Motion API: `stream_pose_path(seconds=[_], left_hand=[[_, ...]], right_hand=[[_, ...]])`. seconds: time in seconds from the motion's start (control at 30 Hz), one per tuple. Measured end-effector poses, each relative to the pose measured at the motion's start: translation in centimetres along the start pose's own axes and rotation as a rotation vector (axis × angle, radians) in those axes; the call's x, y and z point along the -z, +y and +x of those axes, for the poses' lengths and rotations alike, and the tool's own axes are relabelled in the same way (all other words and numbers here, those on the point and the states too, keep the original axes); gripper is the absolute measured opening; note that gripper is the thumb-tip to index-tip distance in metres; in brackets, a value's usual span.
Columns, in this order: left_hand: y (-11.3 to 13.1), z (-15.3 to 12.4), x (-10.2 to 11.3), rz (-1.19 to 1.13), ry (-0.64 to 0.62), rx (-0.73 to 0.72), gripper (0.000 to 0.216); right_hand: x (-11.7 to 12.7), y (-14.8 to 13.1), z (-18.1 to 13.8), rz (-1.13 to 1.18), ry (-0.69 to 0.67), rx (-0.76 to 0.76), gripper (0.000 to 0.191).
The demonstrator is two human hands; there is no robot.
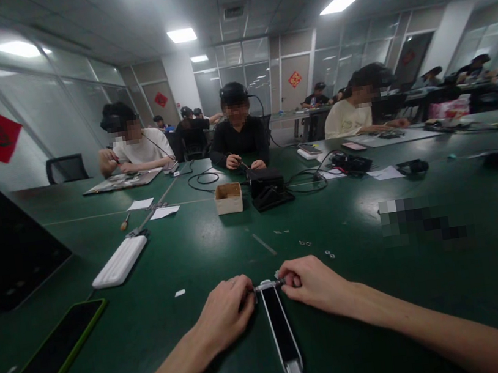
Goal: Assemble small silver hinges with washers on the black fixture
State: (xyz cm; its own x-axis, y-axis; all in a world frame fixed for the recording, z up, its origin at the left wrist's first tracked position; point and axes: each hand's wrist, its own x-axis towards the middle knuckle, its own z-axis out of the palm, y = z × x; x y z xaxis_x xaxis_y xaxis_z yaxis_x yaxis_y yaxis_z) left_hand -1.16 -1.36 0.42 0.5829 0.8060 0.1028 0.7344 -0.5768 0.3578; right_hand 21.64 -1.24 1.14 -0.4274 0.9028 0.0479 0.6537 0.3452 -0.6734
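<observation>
On the green table before me lies a long, narrow white-framed strip [282, 330] with a dark middle and a pale tab at its near end. A short grey crossbar [269, 285] runs across its far end. My left hand [229, 309] is closed, fingers bent together at the crossbar's left end. At the right end, my right hand [311, 282] pinches the bar between thumb and fingers. A small pale bit shows beside the right fingertips, too small to name. The fingers cover both bar ends.
Left of me are a phone [47, 369] with a green edge, a white power strip [120, 262] and a black panel [0, 234]. Ahead stand a small open box [228, 199] and a black stand [268, 189]. Several tiny pieces [329, 254] lie beyond my right hand. Co-workers sit opposite.
</observation>
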Motion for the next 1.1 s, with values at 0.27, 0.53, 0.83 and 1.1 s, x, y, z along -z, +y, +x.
stream_pose_path(seconds=[0.27,0.53,0.83,1.1], left_hand=[[0.0,0.0,-0.2,0.017,0.003,0.007,0.013],[0.1,0.1,-0.8,0.046,0.019,0.01,0.011],[-0.3,0.2,-1.0,0.028,0.045,-0.01,0.012],[-0.3,0.3,-1.0,0.021,0.042,-0.039,0.014]], right_hand=[[0.1,-0.6,-0.2,0.163,0.009,-0.099,0.015],[-0.2,-1.1,-0.1,0.095,-0.007,-0.148,0.013],[2.8,-0.8,0.5,0.062,-0.276,-0.096,0.02],[3.0,0.4,0.8,-0.09,-0.245,0.01,0.021]])
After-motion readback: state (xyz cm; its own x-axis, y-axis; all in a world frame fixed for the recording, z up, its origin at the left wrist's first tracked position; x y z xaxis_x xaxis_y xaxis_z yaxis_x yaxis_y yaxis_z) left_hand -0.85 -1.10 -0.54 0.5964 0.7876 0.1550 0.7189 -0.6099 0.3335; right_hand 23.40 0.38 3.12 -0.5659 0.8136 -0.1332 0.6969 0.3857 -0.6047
